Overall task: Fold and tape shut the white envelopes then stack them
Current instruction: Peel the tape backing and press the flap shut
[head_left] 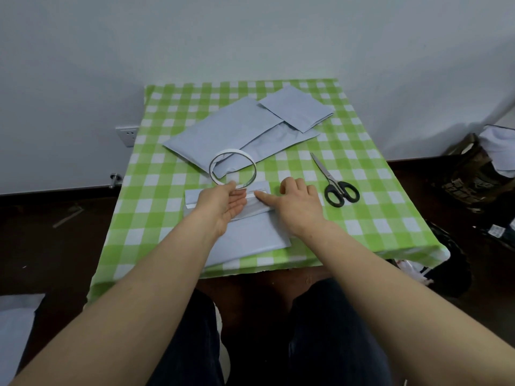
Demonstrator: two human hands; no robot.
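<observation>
Likely thin and limp, the white envelope (250, 232) wants pinning at its folded flap: right hand (296, 203) presses there, forefinger straight, while left hand (221, 206) pinches the tape roll (237, 152).

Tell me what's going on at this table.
A person is sealing a white envelope on the green checked table. The left hand pinches a tape roll just above the folded flap, while the right hand presses an index finger on that flap. Scissors lie untouched to the right. Spare envelopes lie farther back.
</observation>
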